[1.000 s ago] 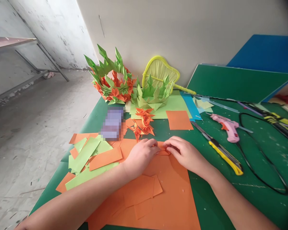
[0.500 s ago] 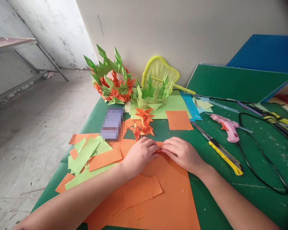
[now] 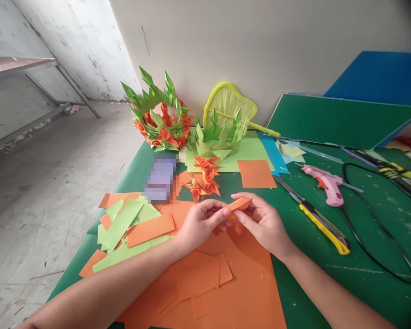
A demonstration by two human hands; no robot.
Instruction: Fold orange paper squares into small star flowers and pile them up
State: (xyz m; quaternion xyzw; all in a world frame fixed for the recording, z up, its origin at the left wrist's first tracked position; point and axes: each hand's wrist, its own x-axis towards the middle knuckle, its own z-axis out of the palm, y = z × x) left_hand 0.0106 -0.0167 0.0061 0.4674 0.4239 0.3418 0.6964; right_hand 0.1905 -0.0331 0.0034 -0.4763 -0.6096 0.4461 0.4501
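The small folded strip of orange paper (image 3: 238, 204) is held just above the table, pinched at its two ends between both hands. In the head view, the only one here, the left hand (image 3: 200, 221) closes thumb and fingertips on the strip's near left end, and the right hand (image 3: 263, 221) closes thumb and forefinger on the right end, so the piece is lifted clear of the sheet below and its folded edge faces the person, a hold that seems to serve inspecting or tightening the crease.

Under the hands lies a large flat orange paper sheet (image 3: 246, 283), with smaller cut orange rectangles (image 3: 200, 272) resting on it near the left forearm. To the left is a loose heap of light green and orange paper strips (image 3: 130, 224), overlapping one another. Beyond the hands sits a cluster of small folded orange paper flowers (image 3: 203, 178), and behind that a green and orange folded paper wreath (image 3: 159, 116) leaning at the wall beside a light green folded paper crown (image 3: 217, 135). A single orange paper square (image 3: 256, 173) lies flat to the right of the flowers.

Well to the right, on the dark green table cover (image 3: 329, 274), lie a yellow-handled utility knife (image 3: 315, 217) and a pink glue gun (image 3: 324, 183), both within reach yet apart from the hands.
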